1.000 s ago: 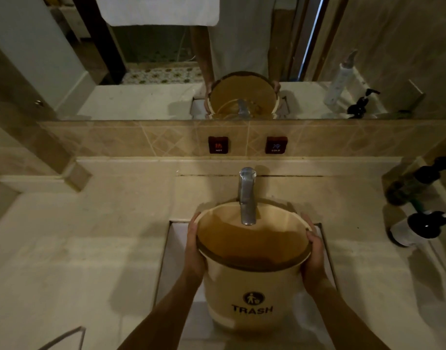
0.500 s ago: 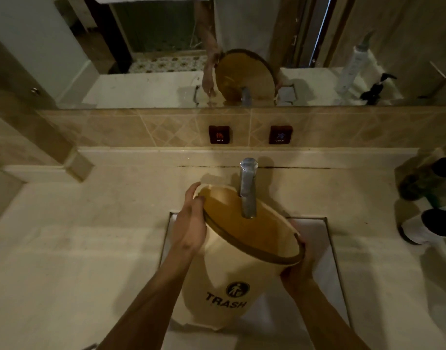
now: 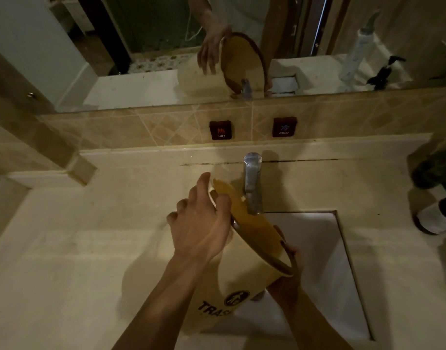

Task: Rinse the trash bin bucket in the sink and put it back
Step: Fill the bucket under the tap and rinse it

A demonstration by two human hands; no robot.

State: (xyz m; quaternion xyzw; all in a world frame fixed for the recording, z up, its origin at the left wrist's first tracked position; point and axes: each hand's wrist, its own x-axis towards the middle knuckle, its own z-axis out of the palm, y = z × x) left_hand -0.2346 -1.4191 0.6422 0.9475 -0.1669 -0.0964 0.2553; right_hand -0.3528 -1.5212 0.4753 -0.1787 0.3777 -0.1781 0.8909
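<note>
**Bin tipped under the tap**

Dim light lay over the beige counter (image 3: 65,248), with the white sink (image 3: 315,248) sunk into it and the tap (image 3: 252,183) rising at the sink's back edge. Behind the tap, two wall buttons marked HOT (image 3: 219,130) and COLD (image 3: 284,126) sat below the mirror (image 3: 141,46).

Over the sink the bin (image 3: 244,263) was tilted hard, mouth turned toward the tap's right, its upper rim just beside the spout. The left hand (image 3: 200,223) held the high rim, thumb hooked inside and fingers spread along the outer wall. The right hand (image 3: 287,271) gripped the low rim from beneath, fingers curled around the edge.

I saw no water running. It looked like the emptying part of the rinse, or a turn to wet the wall. Next, I judged, came tipping further to drain fully, then righting it and lifting it clear of the spout.
</note>
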